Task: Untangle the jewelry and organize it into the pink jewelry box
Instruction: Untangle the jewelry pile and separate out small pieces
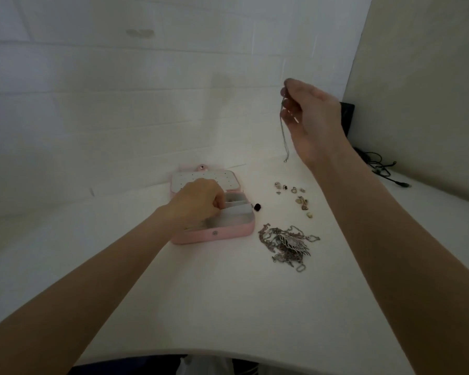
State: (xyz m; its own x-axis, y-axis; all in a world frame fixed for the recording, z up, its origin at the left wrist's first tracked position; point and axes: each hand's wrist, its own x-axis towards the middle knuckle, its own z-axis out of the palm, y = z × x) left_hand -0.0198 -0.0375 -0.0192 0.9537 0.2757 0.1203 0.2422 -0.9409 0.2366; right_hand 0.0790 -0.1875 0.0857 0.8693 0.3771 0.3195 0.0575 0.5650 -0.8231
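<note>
Right hand (310,117) pinched chain (284,136), hung vertical — up and right of pink jewelry box (217,235). Left hand (198,203) nearer, fingers curled inside; hold apparently empty.

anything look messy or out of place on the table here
Yes: a tangled heap of silver chains with a feather-shaped pendant lies right of the open pink jewelry box. Small earrings and charms lie scattered behind it, and a dark bead sits outside the box.
</note>
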